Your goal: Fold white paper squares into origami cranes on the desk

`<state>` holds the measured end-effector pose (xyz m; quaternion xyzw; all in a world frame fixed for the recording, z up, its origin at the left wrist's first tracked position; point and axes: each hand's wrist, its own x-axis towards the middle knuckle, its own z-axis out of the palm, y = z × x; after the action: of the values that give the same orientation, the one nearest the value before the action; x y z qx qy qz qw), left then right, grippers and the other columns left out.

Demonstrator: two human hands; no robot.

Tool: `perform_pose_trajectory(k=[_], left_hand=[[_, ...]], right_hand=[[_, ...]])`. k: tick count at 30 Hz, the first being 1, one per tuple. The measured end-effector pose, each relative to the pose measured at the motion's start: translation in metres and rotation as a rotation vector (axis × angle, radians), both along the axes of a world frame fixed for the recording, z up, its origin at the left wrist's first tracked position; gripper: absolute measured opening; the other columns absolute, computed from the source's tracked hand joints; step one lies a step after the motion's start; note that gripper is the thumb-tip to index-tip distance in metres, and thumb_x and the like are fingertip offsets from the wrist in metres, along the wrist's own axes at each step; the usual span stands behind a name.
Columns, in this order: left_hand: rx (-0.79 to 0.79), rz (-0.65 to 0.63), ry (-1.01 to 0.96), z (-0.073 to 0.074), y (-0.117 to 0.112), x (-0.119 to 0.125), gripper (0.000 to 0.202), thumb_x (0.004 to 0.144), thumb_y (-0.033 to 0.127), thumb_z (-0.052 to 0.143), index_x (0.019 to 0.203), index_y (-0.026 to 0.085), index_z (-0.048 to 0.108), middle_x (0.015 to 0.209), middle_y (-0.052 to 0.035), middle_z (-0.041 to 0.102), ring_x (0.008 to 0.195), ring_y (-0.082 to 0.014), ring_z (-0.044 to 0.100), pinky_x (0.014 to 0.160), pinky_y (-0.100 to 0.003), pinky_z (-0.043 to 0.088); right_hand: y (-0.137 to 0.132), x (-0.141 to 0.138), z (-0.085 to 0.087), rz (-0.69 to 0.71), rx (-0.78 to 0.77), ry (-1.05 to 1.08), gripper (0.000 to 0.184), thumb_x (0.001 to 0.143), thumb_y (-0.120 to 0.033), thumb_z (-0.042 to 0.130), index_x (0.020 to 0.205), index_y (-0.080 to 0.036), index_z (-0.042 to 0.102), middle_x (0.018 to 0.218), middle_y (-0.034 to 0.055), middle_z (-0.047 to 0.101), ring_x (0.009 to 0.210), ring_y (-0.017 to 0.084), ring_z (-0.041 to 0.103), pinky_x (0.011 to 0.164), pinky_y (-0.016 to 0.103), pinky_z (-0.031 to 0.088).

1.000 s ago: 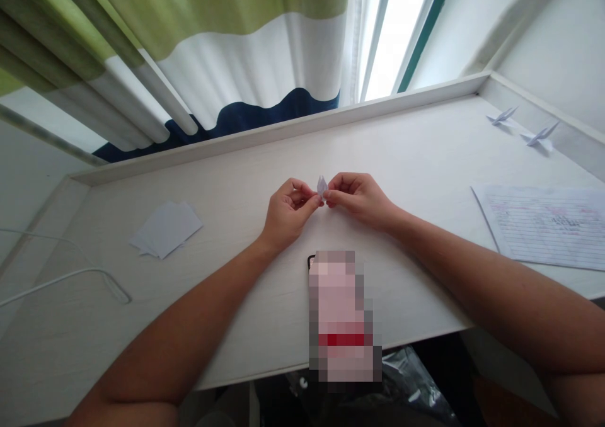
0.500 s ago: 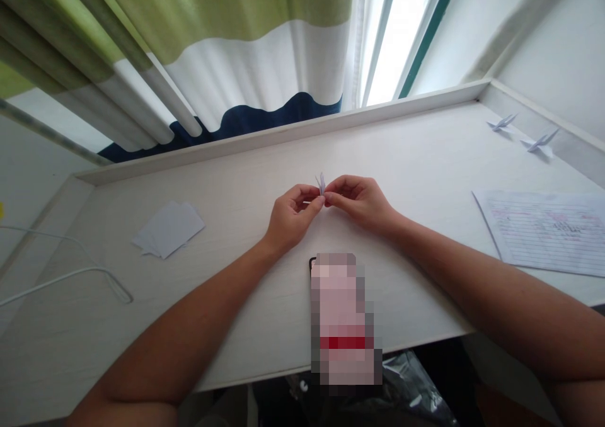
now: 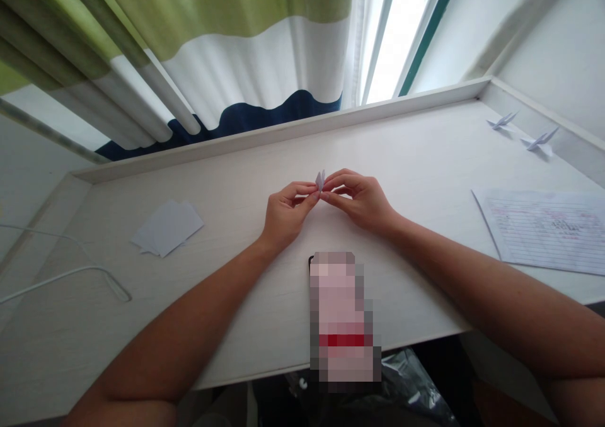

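A small folded piece of white paper [image 3: 320, 180] stands between my fingertips, above the middle of the desk, its thin layers pointing up. My left hand [image 3: 286, 213] pinches its left side between thumb and fingers. From the right, my right hand [image 3: 363, 199] closes its thumb and fingertips on the other edge. The fingers hide the paper's lower part. Two folded paper cranes [image 3: 501, 122] rest at the far right of the desk, wings raised. Loose white paper sheets [image 3: 167, 228] lie fanned out left of my left hand.
Lined, written-on paper [image 3: 548, 232] lies at the right. A pixelated object with a dark edge [image 3: 341, 313] is at the desk's front edge. A white cable [image 3: 94, 268] curls at the left. A raised rim [image 3: 283, 136] runs along the back, below a curtain [image 3: 265, 55].
Both hands have shifted slightly up and left with the folded paper. Its layers have turned and look broader now. The right hand's fingers are a little more spread.
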<state>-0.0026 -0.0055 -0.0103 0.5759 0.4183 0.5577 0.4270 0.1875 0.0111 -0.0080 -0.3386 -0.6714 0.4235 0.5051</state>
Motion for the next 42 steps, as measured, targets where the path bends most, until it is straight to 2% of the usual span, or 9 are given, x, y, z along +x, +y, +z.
perform_pose_trajectory(k=[7, 15, 19, 23, 26, 33, 42], left_hand=[[-0.061, 0.012, -0.06, 0.0011, -0.002, 0.0022, 0.023, 0.077, 0.034, 0.093, 0.087, 0.018, 0.08, 0.086, -0.0044, 0.081, 0.081, -0.0154, 0.074, 0.082, -0.03, 0.061], [-0.054, -0.002, -0.134, 0.0024, -0.0016, 0.0034, 0.025, 0.077, 0.03, 0.093, 0.092, 0.018, 0.077, 0.09, -0.0039, 0.08, 0.084, -0.0151, 0.076, 0.086, -0.031, 0.061], [-0.099, 0.006, -0.162, 0.003, -0.0028, 0.0028, 0.029, 0.076, 0.025, 0.092, 0.1, 0.018, 0.077, 0.089, -0.003, 0.081, 0.085, -0.0151, 0.077, 0.085, -0.03, 0.061], [-0.178, -0.036, -0.157, 0.0051, -0.0035, 0.0023, 0.033, 0.076, 0.029, 0.092, 0.104, 0.018, 0.081, 0.094, -0.0054, 0.083, 0.088, -0.0164, 0.076, 0.087, -0.032, 0.061], [-0.182, -0.041, -0.131, 0.0047, -0.0026, 0.0026, 0.029, 0.075, 0.033, 0.093, 0.097, 0.018, 0.083, 0.096, -0.0063, 0.083, 0.086, -0.0163, 0.075, 0.087, -0.033, 0.061], [-0.147, -0.041, -0.135, -0.0004, 0.0007, 0.004, 0.027, 0.079, 0.04, 0.091, 0.092, 0.018, 0.083, 0.087, -0.005, 0.082, 0.078, -0.0166, 0.075, 0.085, -0.035, 0.062], [-0.117, -0.066, -0.043, 0.002, -0.0033, 0.0025, 0.023, 0.083, 0.033, 0.087, 0.099, 0.018, 0.081, 0.096, -0.0053, 0.081, 0.082, -0.0141, 0.072, 0.08, -0.029, 0.059]], right_hand=[[-0.0022, 0.0007, 0.0055, -0.035, -0.052, 0.028, 0.025, 0.086, -0.045, 0.084, 0.086, -0.022, 0.077, 0.089, 0.0047, 0.077, 0.086, 0.02, 0.072, 0.085, 0.042, 0.062], [-0.0033, -0.0045, 0.0059, -0.059, -0.123, 0.166, 0.034, 0.076, -0.044, 0.093, 0.083, -0.022, 0.069, 0.083, 0.0023, 0.076, 0.081, 0.019, 0.072, 0.08, 0.041, 0.061], [-0.0016, -0.0044, 0.0042, -0.056, -0.151, 0.189, 0.033, 0.075, -0.044, 0.094, 0.087, -0.022, 0.072, 0.087, 0.0032, 0.078, 0.084, 0.02, 0.073, 0.084, 0.042, 0.062], [-0.0005, -0.0032, 0.0028, -0.032, -0.171, 0.19, 0.031, 0.077, -0.041, 0.093, 0.095, -0.021, 0.076, 0.09, 0.004, 0.079, 0.086, 0.02, 0.075, 0.087, 0.043, 0.062], [-0.0003, -0.0025, 0.0018, -0.029, -0.166, 0.179, 0.03, 0.079, -0.041, 0.092, 0.097, -0.022, 0.076, 0.09, 0.0039, 0.079, 0.086, 0.02, 0.075, 0.086, 0.043, 0.063], [-0.0007, -0.002, 0.0002, -0.007, -0.147, 0.151, 0.025, 0.082, -0.036, 0.089, 0.098, -0.022, 0.076, 0.089, 0.0027, 0.078, 0.083, 0.019, 0.075, 0.083, 0.041, 0.062], [-0.0017, -0.0008, -0.0011, -0.045, 0.006, 0.019, 0.024, 0.09, -0.029, 0.079, 0.113, -0.025, 0.078, 0.093, 0.0013, 0.075, 0.086, 0.017, 0.072, 0.083, 0.04, 0.061]])
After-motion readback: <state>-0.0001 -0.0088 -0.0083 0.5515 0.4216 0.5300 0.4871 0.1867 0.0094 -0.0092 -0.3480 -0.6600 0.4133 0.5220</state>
